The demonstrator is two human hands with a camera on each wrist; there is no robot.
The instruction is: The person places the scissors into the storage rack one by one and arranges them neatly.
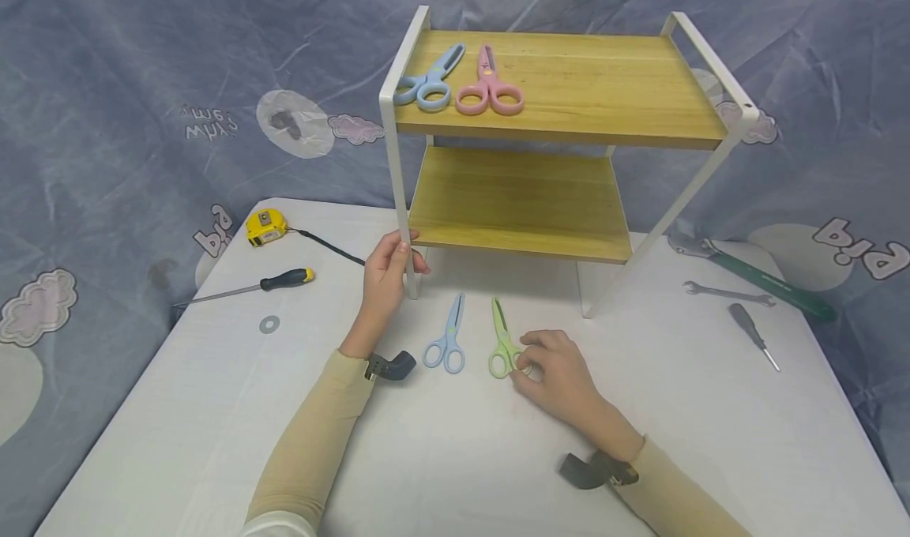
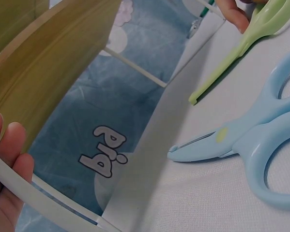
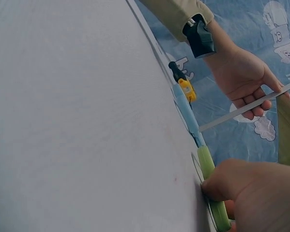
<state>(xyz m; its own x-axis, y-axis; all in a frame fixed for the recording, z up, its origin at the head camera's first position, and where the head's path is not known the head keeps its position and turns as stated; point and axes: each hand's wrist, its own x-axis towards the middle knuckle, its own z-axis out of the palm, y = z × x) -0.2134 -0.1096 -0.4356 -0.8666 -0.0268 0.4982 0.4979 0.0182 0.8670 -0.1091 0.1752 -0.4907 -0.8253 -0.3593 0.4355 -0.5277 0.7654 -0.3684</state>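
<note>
My left hand (image 1: 384, 276) grips the white front left post (image 1: 395, 170) of a two-tier shelf; in the left wrist view its fingers (image 2: 15, 140) curl round the post. With thumb and fingers my right hand (image 1: 562, 375) pinches the right handle loop of the green scissors (image 1: 501, 332), which lie on the white table with blades towards the shelf. In the right wrist view the fingers partly hide the green handle (image 3: 206, 159). Left of them lies a pair of blue scissors (image 1: 451, 338), untouched. Another blue pair (image 1: 434, 83) and a pink pair (image 1: 488, 87) rest on the top board (image 1: 597, 87).
The lower board (image 1: 519, 197) bears nothing. Left on the table (image 1: 178, 434) are a yellow tape measure (image 1: 266, 227), a screwdriver (image 1: 284, 279) and a grey washer (image 1: 269, 324). To the right lie a green-handled wrench (image 1: 768, 276), a small spanner (image 1: 728, 292) and a grey-handled screwdriver (image 1: 750, 328).
</note>
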